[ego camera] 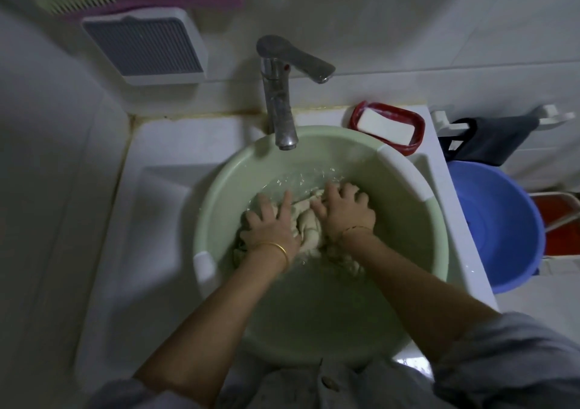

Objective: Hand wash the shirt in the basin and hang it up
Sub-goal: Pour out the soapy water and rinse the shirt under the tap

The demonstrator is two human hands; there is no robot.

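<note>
The left hand (270,223) is pressing down on the wadded beige shirt (306,229) with its fingers spread. The right hand (346,210) is gripping the same wad, its fingers curling into the cloth. The shirt is lying beneath and between both hands, partly under water, in the green basin (408,251). The faucet (279,100) is standing beyond the fingertips.

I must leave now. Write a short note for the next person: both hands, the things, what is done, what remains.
Left hand: fingers spread, presses the shirt down.
Right hand: fingers curled, grips the shirt.
Shirt: bunched and wet, in the water of the basin, below the tap. Soap lies in its dish behind the basin.
Done: shirt soaked, washing under way.
Left: finish scrubbing, rinse, wring, hang up.
</note>
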